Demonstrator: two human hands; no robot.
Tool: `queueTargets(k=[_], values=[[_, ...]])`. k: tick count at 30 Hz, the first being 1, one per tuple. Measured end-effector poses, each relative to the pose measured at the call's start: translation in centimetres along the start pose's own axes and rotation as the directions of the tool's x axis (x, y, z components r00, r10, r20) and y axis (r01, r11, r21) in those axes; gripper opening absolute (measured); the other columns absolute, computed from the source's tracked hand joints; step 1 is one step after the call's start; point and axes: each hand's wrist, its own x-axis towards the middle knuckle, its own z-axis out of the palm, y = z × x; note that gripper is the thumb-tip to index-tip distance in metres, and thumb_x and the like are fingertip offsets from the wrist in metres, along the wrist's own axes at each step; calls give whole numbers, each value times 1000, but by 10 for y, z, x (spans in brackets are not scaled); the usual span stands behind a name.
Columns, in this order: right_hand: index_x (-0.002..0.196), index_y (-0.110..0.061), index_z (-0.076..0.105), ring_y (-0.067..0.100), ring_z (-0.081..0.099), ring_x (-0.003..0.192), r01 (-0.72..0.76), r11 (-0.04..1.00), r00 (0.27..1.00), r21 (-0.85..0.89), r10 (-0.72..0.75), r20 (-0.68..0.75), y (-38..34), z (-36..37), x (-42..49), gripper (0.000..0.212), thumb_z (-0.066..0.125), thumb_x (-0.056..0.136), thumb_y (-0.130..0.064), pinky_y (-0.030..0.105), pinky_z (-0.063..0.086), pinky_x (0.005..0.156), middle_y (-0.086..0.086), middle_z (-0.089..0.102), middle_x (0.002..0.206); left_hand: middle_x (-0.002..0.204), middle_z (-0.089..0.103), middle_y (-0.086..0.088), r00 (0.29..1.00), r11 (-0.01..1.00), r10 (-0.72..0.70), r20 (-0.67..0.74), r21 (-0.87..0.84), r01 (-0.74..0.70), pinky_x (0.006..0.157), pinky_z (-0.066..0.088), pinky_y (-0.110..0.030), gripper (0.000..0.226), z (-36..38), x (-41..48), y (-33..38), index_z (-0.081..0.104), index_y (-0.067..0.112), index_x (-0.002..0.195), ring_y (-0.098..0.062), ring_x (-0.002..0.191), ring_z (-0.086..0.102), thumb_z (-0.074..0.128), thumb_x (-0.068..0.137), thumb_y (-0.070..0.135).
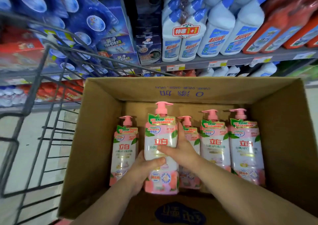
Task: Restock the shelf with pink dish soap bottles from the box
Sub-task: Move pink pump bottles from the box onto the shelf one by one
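Note:
An open cardboard box (96, 138) holds several pink dish soap bottles with pump tops, lying in a row. Both hands grip one pink bottle (160, 133), raised above the others. My left hand (146, 169) wraps its lower half from the left, thumb across the front. My right hand (180, 149) clasps its right side, fingers behind the label. Another bottle (124, 149) lies to the left. One bottle (190, 132) is partly hidden behind my right hand. Two more bottles (215, 144) (245, 149) lie to the right.
The box rests in a wire shopping cart (43, 90). Beyond it, store shelves (223, 61) carry white cleaner bottles with blue caps (218, 28), red bottles (284, 23), dark blue boxes (148, 35) and hanging blue packs (77, 23). Pale floor shows at the left.

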Motion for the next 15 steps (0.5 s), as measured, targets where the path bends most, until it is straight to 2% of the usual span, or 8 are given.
queueTargets(k=[2, 4, 6, 8, 10, 12, 15], values=[[146, -25, 14, -4, 64, 94, 48, 998, 999, 29, -49, 21, -14, 0, -8, 95, 78, 76, -13, 16, 52, 80, -13, 66, 107, 89, 76, 2, 999, 999, 50, 12, 21, -50, 56, 55, -26, 55, 3, -15, 11, 53, 25, 115, -16, 80, 73, 78, 66, 20], [140, -22, 22, 2, 67, 94, 98, 993, 994, 65, -101, 35, -29, -2, -18, 84, 75, 77, -5, 24, 54, 83, -8, 67, 106, 87, 76, 1, 994, 994, 105, 25, 29, -106, 54, 56, -26, 42, 8, -30, 22, 56, 24, 111, -18, 78, 73, 74, 76, 11], [133, -22, 27, -2, 68, 86, 166, 983, 985, 83, -169, 31, -45, -5, -27, 76, 73, 78, 2, 18, 54, 75, -9, 67, 101, 86, 76, -3, 989, 989, 150, 12, 7, -150, 52, 56, -27, 37, 12, -47, 33, 57, 22, 108, -20, 75, 73, 70, 79, 3], [130, -26, 30, -6, 68, 81, 211, 975, 977, 67, -213, 30, -64, -7, -37, 74, 74, 77, 2, 13, 52, 69, -10, 68, 99, 92, 76, -6, 980, 980, 199, 0, 23, -199, 56, 56, -29, 39, 16, -64, 44, 57, 18, 113, -21, 78, 73, 71, 79, 3], [136, -28, 27, 2, 68, 90, 237, 971, 970, 43, -239, 40, -84, -9, -49, 82, 77, 76, -4, 23, 56, 79, -5, 69, 106, 101, 74, -7, 971, 968, 240, 3, 74, -240, 70, 58, -36, 44, 17, -82, 55, 57, 17, 118, -24, 88, 72, 74, 78, 10], [145, -28, 17, 12, 66, 103, 271, 963, 961, 2, -271, 50, -107, -9, -61, 95, 79, 75, -9, 39, 52, 95, 0, 68, 116, 103, 74, -6, 957, 950, 291, 11, 112, -290, 82, 56, -41, 42, 15, -101, 66, 59, 17, 116, -25, 93, 71, 75, 77, 13], [148, -26, 16, 16, 63, 109, 362, 931, 929, -36, -358, 89, -141, -6, -77, 98, 79, 74, -11, 43, 47, 101, 1, 66, 120, 104, 74, -6, 915, 905, 404, 10, 140, -402, 86, 55, -43, 44, 14, -135, 81, 60, 19, 113, -26, 96, 70, 78, 73, 15]])
